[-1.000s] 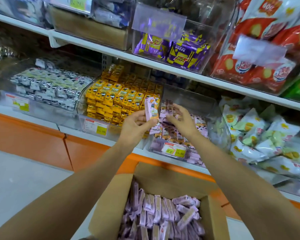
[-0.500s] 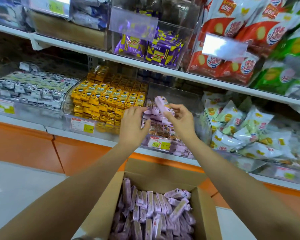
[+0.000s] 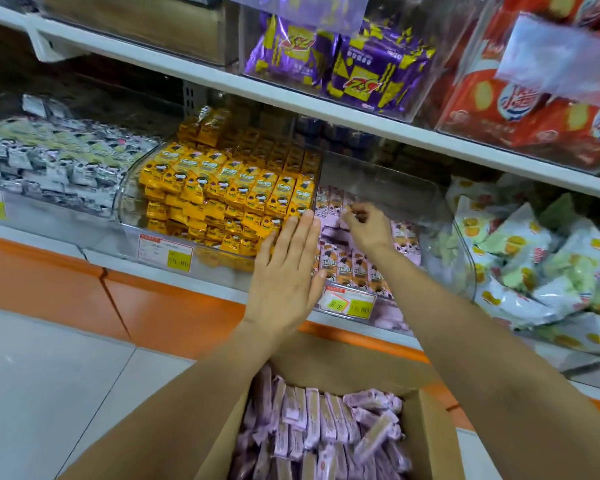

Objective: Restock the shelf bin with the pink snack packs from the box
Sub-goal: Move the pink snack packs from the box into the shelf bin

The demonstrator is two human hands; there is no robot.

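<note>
A clear shelf bin (image 3: 399, 190) on the lower shelf holds rows of pink snack packs (image 3: 357, 268). My right hand (image 3: 369, 228) is inside the bin, fingers curled, pinching a pink pack (image 3: 330, 221) that lies on the rows at the bin's left side. My left hand (image 3: 284, 271) is flat with straight fingers in front of the bin's left wall, holding nothing. Below my arms an open cardboard box (image 3: 439, 441) is filled with loose pink packs (image 3: 326, 424).
A bin of yellow packs (image 3: 229, 195) adjoins on the left, then a bin of grey-white packs (image 3: 56, 157). White-green bags (image 3: 534, 265) sit to the right. Purple packs (image 3: 343, 64) and red bags (image 3: 534, 109) fill the upper shelf. A price tag (image 3: 349, 303) hangs on the bin front.
The pink pack passed from my left hand to my right, which lowered it into the bin. My left hand opened flat and drew back to the bin's front.
</note>
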